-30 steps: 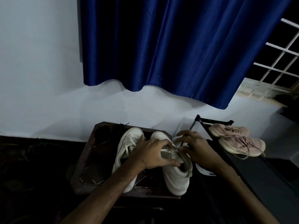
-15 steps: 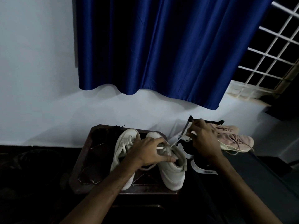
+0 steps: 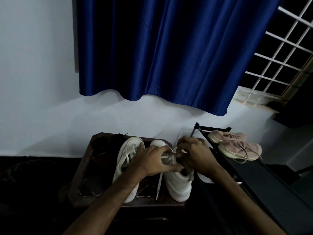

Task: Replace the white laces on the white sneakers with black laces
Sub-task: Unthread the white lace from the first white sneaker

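Left hand point(image 3: 152, 160) curled round sneaker point(image 3: 177, 184), thumb out; right hand point(image 3: 196, 155) pinching white lace point(image 3: 159, 184), knuckles up.

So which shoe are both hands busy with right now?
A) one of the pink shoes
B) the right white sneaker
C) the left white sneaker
B: the left hand grips the right white sneaker while the right hand pinches its white lace; the pink shoes sit apart on the rack.

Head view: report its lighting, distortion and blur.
Head view: dim overall, the wall brightest, the dark table and floor nearly black; head view: wide-angle bending tilts the window grille; head view: left hand, right hand and white sneakers look reasonably sharp.
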Demonstrator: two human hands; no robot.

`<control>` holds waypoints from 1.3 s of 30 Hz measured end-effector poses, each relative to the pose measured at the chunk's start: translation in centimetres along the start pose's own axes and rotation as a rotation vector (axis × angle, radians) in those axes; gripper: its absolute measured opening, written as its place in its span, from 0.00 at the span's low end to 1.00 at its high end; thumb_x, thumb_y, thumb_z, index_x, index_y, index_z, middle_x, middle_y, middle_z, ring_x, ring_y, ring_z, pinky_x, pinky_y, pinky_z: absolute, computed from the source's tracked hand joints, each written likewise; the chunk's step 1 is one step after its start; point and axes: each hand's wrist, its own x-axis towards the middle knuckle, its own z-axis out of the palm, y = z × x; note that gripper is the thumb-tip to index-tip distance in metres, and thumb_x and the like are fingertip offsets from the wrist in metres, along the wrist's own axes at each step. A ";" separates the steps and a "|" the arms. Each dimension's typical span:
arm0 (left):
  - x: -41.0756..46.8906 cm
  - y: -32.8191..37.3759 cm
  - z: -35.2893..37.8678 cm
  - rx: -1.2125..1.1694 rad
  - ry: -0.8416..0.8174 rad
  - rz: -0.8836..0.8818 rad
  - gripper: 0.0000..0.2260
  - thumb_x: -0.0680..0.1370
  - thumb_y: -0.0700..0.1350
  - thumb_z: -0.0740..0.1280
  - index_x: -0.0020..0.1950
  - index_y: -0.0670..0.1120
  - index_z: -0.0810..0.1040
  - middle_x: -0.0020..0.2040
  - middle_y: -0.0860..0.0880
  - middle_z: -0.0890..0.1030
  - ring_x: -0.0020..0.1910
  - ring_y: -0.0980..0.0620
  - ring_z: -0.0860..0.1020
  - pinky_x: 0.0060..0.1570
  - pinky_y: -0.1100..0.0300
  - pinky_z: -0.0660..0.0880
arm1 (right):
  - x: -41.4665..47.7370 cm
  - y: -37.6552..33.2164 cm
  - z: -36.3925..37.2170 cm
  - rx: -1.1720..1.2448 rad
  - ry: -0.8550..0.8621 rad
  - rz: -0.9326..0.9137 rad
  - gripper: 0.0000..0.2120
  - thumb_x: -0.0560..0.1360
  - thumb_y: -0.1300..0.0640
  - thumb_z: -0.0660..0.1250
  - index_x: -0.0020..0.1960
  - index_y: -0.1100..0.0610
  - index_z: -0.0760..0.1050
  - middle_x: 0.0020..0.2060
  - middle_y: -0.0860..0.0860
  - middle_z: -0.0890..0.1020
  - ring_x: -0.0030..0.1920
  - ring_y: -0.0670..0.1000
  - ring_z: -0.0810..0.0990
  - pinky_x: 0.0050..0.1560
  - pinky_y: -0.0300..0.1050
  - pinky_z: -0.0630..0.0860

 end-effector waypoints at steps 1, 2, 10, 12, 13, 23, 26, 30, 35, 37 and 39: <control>0.0 0.0 0.0 0.001 0.000 0.006 0.38 0.61 0.82 0.58 0.63 0.60 0.73 0.60 0.57 0.80 0.61 0.55 0.76 0.68 0.37 0.59 | 0.0 0.5 -0.1 0.016 0.071 0.054 0.04 0.72 0.49 0.67 0.45 0.46 0.79 0.54 0.42 0.76 0.54 0.48 0.76 0.58 0.54 0.70; 0.0 0.0 0.0 0.001 0.004 0.008 0.38 0.61 0.82 0.58 0.63 0.60 0.73 0.59 0.57 0.80 0.61 0.55 0.76 0.68 0.37 0.59 | 0.0 1.1 -0.2 0.052 0.147 0.126 0.02 0.72 0.51 0.69 0.44 0.47 0.79 0.52 0.43 0.76 0.52 0.48 0.76 0.55 0.54 0.71; -0.1 -0.1 0.1 -0.016 0.012 0.006 0.38 0.60 0.82 0.59 0.63 0.62 0.72 0.60 0.59 0.80 0.62 0.57 0.76 0.68 0.39 0.59 | 0.5 0.4 -0.2 0.173 -0.035 0.003 0.11 0.73 0.50 0.70 0.55 0.45 0.79 0.63 0.45 0.72 0.62 0.48 0.70 0.59 0.53 0.72; 0.0 -0.1 0.0 -0.007 0.004 -0.002 0.39 0.60 0.82 0.59 0.63 0.62 0.71 0.60 0.59 0.80 0.61 0.56 0.76 0.68 0.39 0.60 | 0.7 0.0 -0.5 0.113 -0.111 -0.068 0.08 0.73 0.51 0.69 0.53 0.46 0.80 0.61 0.44 0.74 0.61 0.47 0.72 0.59 0.51 0.70; 0.0 -0.1 -0.1 -0.004 0.002 -0.003 0.39 0.60 0.82 0.58 0.63 0.62 0.71 0.60 0.59 0.80 0.61 0.56 0.76 0.67 0.40 0.61 | 0.8 -0.1 -0.5 0.090 -0.123 -0.089 0.07 0.73 0.52 0.68 0.51 0.46 0.81 0.59 0.44 0.76 0.60 0.47 0.73 0.58 0.50 0.69; -0.2 -0.4 -0.1 -0.043 0.004 0.035 0.32 0.62 0.80 0.62 0.57 0.61 0.72 0.55 0.64 0.79 0.57 0.61 0.77 0.64 0.46 0.66 | 3.1 4.3 -1.4 0.385 0.385 0.503 0.03 0.76 0.55 0.69 0.45 0.54 0.78 0.39 0.50 0.83 0.35 0.49 0.80 0.36 0.44 0.75; -0.1 -0.8 -0.1 -0.084 0.032 0.010 0.26 0.64 0.74 0.64 0.53 0.60 0.73 0.50 0.62 0.81 0.55 0.59 0.78 0.63 0.49 0.66 | 5.0 3.3 -2.3 0.527 0.357 0.499 0.05 0.77 0.53 0.67 0.49 0.55 0.78 0.36 0.48 0.84 0.33 0.49 0.83 0.35 0.46 0.79; 0.1 -0.9 0.0 -0.120 0.080 -0.040 0.17 0.63 0.64 0.63 0.47 0.57 0.74 0.43 0.57 0.83 0.49 0.53 0.80 0.57 0.52 0.69 | 9.1 1.4 -3.2 0.789 0.300 0.461 0.05 0.78 0.56 0.67 0.49 0.58 0.78 0.36 0.51 0.83 0.30 0.47 0.82 0.29 0.35 0.75; 0.0 -1.9 0.3 -0.309 0.134 -0.081 0.06 0.69 0.51 0.70 0.45 0.57 0.80 0.42 0.62 0.84 0.44 0.65 0.81 0.49 0.57 0.78 | 12.3 -1.1 -0.9 0.700 0.190 0.292 0.04 0.76 0.58 0.69 0.45 0.58 0.80 0.37 0.52 0.84 0.35 0.48 0.82 0.35 0.39 0.78; 0.1 -2.1 0.3 -0.291 0.118 -0.064 0.08 0.69 0.53 0.69 0.47 0.58 0.80 0.43 0.63 0.84 0.45 0.64 0.81 0.49 0.56 0.78 | 12.1 -1.3 1.1 0.596 0.106 0.253 0.03 0.75 0.58 0.70 0.45 0.58 0.81 0.39 0.52 0.84 0.39 0.49 0.82 0.41 0.43 0.79; 0.0 -2.3 0.2 -0.310 0.083 -0.040 0.11 0.67 0.55 0.67 0.49 0.59 0.80 0.45 0.62 0.84 0.48 0.63 0.81 0.51 0.54 0.78 | 11.2 -1.3 2.8 0.574 0.047 0.236 0.04 0.75 0.59 0.71 0.46 0.59 0.82 0.40 0.52 0.85 0.41 0.49 0.81 0.45 0.44 0.78</control>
